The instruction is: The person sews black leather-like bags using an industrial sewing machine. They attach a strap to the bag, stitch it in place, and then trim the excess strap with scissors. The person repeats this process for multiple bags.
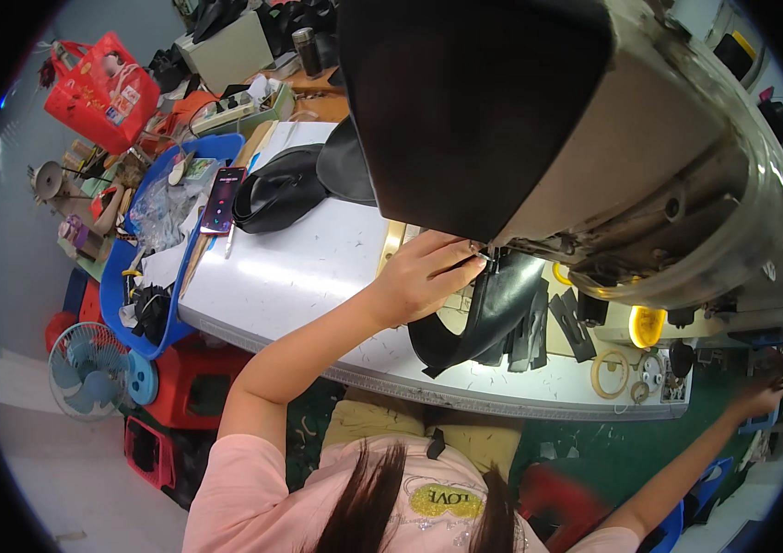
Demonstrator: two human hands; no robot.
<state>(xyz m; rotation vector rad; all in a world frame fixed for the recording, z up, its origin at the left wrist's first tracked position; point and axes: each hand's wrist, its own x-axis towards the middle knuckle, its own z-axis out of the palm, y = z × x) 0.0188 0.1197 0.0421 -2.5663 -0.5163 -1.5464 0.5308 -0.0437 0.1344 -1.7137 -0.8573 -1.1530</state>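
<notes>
My left hand (424,276) reaches in under the head of a sewing machine (686,175), its fingertips drawn together close to the needle area. Whatever lies between them is too small to make out. Just beside and below these fingers, a curved black leather-like piece (493,313) lies under the needle area and loops toward the table's front edge. Far off to the right, my right hand (762,396) is stretched out near a dark part at the machine's side. Its fingers are too small and dark there to show their grip.
Dark strips (573,324) lie right of the leather-like piece. More black pieces (286,189) and a phone (223,200) are on the white table (318,267). A blue basin (115,286) of scraps stands left, with a fan (89,373) and red stool (191,382) below.
</notes>
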